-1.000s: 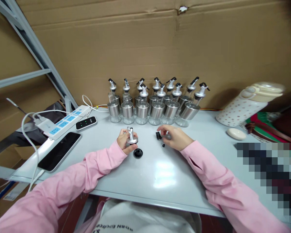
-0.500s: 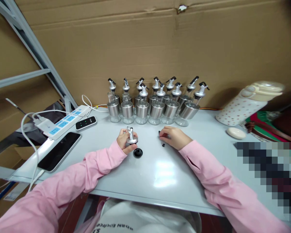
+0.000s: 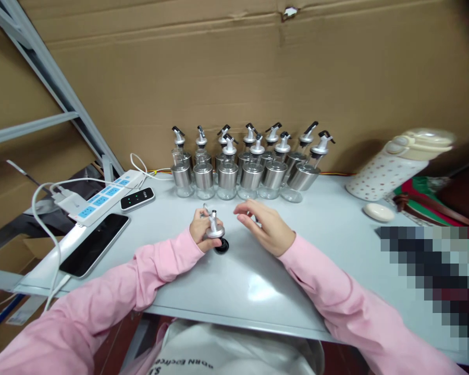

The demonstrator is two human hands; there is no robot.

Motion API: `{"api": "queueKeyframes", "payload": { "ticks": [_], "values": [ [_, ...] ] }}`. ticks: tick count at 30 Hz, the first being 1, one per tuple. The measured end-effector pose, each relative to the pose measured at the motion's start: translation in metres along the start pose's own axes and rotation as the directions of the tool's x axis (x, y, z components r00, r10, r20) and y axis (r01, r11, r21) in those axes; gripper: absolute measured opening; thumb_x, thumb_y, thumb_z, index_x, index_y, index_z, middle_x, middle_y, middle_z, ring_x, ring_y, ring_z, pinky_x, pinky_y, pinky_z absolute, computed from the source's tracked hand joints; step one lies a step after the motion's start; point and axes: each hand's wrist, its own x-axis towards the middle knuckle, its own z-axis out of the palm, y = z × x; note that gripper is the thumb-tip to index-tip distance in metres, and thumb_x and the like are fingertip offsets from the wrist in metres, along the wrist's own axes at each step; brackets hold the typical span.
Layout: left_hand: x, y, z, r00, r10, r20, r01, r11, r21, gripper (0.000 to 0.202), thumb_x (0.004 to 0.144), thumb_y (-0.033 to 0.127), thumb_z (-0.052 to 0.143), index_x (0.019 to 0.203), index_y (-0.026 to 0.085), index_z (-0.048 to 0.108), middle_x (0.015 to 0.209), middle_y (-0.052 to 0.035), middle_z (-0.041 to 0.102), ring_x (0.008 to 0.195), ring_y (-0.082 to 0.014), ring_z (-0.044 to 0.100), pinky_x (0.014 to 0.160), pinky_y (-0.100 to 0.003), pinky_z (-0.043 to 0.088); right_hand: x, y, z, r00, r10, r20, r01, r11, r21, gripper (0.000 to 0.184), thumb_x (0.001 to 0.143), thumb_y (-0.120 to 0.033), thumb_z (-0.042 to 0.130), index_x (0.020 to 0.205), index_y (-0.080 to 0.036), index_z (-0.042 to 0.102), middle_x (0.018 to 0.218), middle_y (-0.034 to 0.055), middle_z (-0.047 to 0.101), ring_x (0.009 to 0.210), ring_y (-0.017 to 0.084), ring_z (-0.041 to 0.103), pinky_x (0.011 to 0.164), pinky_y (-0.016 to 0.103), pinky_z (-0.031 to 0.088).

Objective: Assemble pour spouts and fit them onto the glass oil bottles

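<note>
My left hand [image 3: 204,229] is closed around a silver pour spout [image 3: 216,226], held upright over the table. Just below it a round black stopper [image 3: 221,248] lies on the table, partly covered by the spout and my thumb. To the right, my right hand [image 3: 269,225] hovers with thumb and forefinger apart; nothing shows between them, though its inner fingers are hidden. Behind both hands stand several glass oil bottles [image 3: 227,177] in steel sleeves. Most wear silver spouts with black levers; two at the front left have bare necks.
On the left lie a phone [image 3: 96,245], a small black device [image 3: 137,199] and a white power strip [image 3: 107,195] with cables. At the right are a dotted flask [image 3: 391,166] and a cream oval object [image 3: 379,212]. A cardboard wall [image 3: 219,67] rises behind the bottles.
My right hand has moved left toward the spout, and its fingers have parted. The small black pieces beside it are out of sight. My left hand has brought the spout slightly lower, over the stopper.
</note>
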Motion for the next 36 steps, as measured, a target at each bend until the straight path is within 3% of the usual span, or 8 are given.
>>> {"api": "queueKeyframes", "payload": {
  "ticks": [3,6,15,21,26,36],
  "values": [
    [0.001,0.008,0.0,0.996,0.085,0.028,-0.085,0.996,-0.014,0.062,0.076,0.073,0.024,0.074,0.016,0.049,0.063,-0.0016,0.059,0.062,-0.0149,0.054,0.082,-0.041,0.031,0.003,-0.015,0.008,0.995,-0.093,0.042,0.089,0.991,0.095,0.023,0.093,-0.025,0.033,0.105,-0.017,0.051,0.088,0.0068,0.058,0.081,0.015,0.055,0.073,0.028,0.044],
    [0.001,0.015,-0.002,0.981,0.188,0.043,-0.189,0.982,0.022,0.061,0.078,0.071,0.025,0.075,0.015,0.051,0.065,-0.0027,0.06,0.067,-0.0162,0.056,0.081,-0.039,0.033,0.002,-0.018,0.011,0.977,-0.188,0.103,0.181,0.98,0.078,0.027,0.094,-0.027,0.03,0.102,-0.017,0.053,0.089,0.0086,0.059,0.081,0.017,0.055,0.071,0.03,0.045],
    [0.003,0.017,-0.007,0.951,0.275,0.139,-0.284,0.958,0.045,0.055,0.085,0.061,0.025,0.078,0.014,0.052,0.071,-0.0058,0.059,0.069,-0.016,0.055,0.068,-0.031,0.039,0.0,-0.019,0.012,0.971,-0.193,0.138,0.191,0.981,0.03,0.038,0.095,-0.036,0.023,0.093,-0.016,0.055,0.075,0.005,0.059,0.066,0.014,0.053,0.062,0.026,0.042],
    [0.001,0.011,0.007,0.939,0.343,0.006,-0.34,0.929,0.148,0.039,0.083,0.05,0.032,0.076,0.016,0.05,0.06,-0.0028,0.054,0.058,-0.0146,0.05,0.059,-0.029,0.038,-0.001,-0.017,0.007,0.969,-0.2,0.147,0.216,0.972,-0.095,0.046,0.093,-0.042,0.022,0.086,-0.014,0.058,0.07,0.0053,0.057,0.062,0.013,0.052,0.058,0.025,0.038],
    [0.002,0.009,0.01,0.932,0.363,0.006,-0.359,0.917,0.173,0.035,0.082,0.047,0.033,0.076,0.017,0.049,0.06,-0.0038,0.056,0.057,-0.0153,0.052,0.058,-0.03,0.039,-0.001,-0.016,0.007,0.967,-0.191,0.166,0.219,0.961,-0.167,0.048,0.093,-0.042,0.021,0.084,-0.014,0.059,0.069,0.0051,0.057,0.061,0.013,0.052,0.057,0.025,0.036],
    [0.004,0.005,0.013,0.925,0.38,-0.024,-0.357,0.886,0.295,0.027,0.074,0.042,0.036,0.069,0.018,0.047,0.053,0.0017,0.052,0.05,-0.0118,0.049,0.058,-0.029,0.036,-0.001,-0.014,0.0,0.956,-0.21,0.207,0.238,0.963,-0.123,0.049,0.092,-0.044,0.021,0.08,-0.015,0.058,0.066,0.0039,0.054,0.059,0.013,0.049,0.057,0.024,0.036]
  ]
}}
